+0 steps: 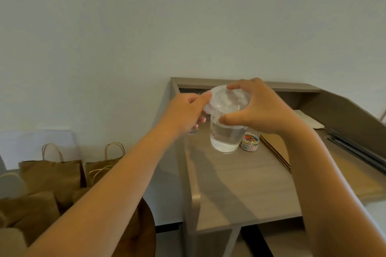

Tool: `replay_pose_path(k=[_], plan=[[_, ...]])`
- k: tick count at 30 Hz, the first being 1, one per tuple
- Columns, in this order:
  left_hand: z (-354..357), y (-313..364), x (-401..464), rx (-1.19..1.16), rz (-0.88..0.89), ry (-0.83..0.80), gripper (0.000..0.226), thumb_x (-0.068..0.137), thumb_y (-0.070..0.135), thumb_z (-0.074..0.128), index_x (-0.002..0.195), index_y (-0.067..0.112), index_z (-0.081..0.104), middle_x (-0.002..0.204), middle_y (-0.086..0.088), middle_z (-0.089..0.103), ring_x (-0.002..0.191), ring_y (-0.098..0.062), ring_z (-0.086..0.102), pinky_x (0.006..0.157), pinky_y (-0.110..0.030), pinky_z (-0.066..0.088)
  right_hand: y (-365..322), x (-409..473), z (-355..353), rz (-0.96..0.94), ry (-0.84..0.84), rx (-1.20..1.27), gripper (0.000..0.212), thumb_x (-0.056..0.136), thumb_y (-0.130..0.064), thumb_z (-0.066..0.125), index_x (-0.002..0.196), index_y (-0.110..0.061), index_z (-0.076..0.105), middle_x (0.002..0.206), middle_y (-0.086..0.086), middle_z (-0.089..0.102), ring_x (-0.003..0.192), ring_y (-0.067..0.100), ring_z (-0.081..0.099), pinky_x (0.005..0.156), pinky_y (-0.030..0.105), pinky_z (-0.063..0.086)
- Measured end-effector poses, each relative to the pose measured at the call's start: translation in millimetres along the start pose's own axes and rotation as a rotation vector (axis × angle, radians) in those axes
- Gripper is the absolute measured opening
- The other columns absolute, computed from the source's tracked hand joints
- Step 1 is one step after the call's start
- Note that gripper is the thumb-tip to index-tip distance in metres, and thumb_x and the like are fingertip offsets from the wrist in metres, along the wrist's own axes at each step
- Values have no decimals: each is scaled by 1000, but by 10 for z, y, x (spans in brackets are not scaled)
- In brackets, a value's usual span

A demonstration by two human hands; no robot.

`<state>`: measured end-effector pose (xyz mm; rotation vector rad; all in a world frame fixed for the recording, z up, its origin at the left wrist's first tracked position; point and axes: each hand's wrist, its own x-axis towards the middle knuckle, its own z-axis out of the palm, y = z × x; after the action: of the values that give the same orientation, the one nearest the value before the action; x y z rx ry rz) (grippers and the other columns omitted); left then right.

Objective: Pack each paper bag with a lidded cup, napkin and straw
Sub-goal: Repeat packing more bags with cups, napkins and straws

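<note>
A clear plastic cup point(226, 139) with water stands on the grey desk point(240, 183). A translucent lid point(228, 100) sits tilted on its rim. My right hand point(259, 108) grips the lid from the right, fingers over the top and thumb under the edge. My left hand point(188, 110) pinches the lid's left edge, its lower fingers against the cup's side. Brown paper bags point(52, 175) with twisted handles stand low at the left, beside the desk. A pale napkin point(309, 119) lies at the desk's back right. I see no straw.
A small jar of coloured paper clips point(250, 142) stands just right of the cup. Flat brown paper sheets point(275, 150) lie to its right, dark strips point(359, 150) beyond. A raised ledge runs along the desk's back and right side. A dark round wooden surface point(142, 233) is below left.
</note>
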<state>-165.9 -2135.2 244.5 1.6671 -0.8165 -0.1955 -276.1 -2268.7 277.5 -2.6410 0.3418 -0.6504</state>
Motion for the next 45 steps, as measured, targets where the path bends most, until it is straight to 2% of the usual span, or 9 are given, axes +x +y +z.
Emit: replay_pose_path(k=[6,12,19,24,27,30,36,40,45], plan=[[-583,-14,-427,91,56,91,35,96,35,47,87,9,68,81,-1,67,60,0,61,69,-32,55,-560,-105,255,-111,-73,119,73,59,-47,80,124,-28,51,116,-7,53,103,13,54,79,22,48],[-1170,-319,-1008,112,-44,170,34,96,32,46,79,11,67,71,0,64,58,-2,58,69,-35,54,-1087,-254,807,-219,-203,139,81,50,-63,71,124,-36,49,121,-8,49,107,14,52,89,37,52],[-1815,-1208,-1741,165,-376,256,32,99,35,38,89,20,64,80,4,68,73,-9,65,73,-26,53,-1512,-576,1683,-266,-432,265,71,63,-43,79,123,-40,42,121,-14,39,106,3,42,77,11,38],[-1904,-2166,-2323,553,-534,43,22,99,21,44,99,17,66,78,8,59,73,-6,56,64,-12,39,-1641,-837,2464,-211,-476,348,73,63,-45,81,121,-41,36,120,-15,34,110,3,37,89,18,40],[-1857,-2429,-2522,644,-588,-46,27,98,23,46,117,15,63,90,2,66,78,-8,61,67,-15,45,-1635,-999,2777,-174,-492,365,78,63,-46,81,124,-40,34,121,-15,30,112,3,35,86,14,37],[-1852,-2578,-2595,749,-630,-68,38,96,32,51,132,20,51,119,0,61,99,-13,61,85,-24,51,-1595,-1101,3012,-156,-524,332,80,64,-46,82,127,-37,34,120,-15,29,112,3,34,86,12,36],[-1818,-2802,-2657,1072,-663,-139,48,91,39,56,132,19,41,123,-2,53,113,-20,51,88,-31,46,-1497,-1271,3534,-96,-651,70,91,65,-56,73,139,-33,24,128,-8,28,119,16,35,96,27,41],[-1767,-2891,-2691,1067,-705,-90,31,96,20,47,127,18,43,115,-4,55,104,-21,55,82,-30,47,-1451,-1337,3853,26,-767,-146,97,68,-59,70,143,-32,15,140,5,23,128,30,30,101,39,37],[-1816,-2996,-2716,964,-711,-81,21,97,17,43,117,17,49,102,-4,57,92,-22,60,73,-30,48,-1377,-1400,4231,141,-906,-174,99,73,-53,71,146,-30,9,148,10,16,133,38,26,105,44,35]])
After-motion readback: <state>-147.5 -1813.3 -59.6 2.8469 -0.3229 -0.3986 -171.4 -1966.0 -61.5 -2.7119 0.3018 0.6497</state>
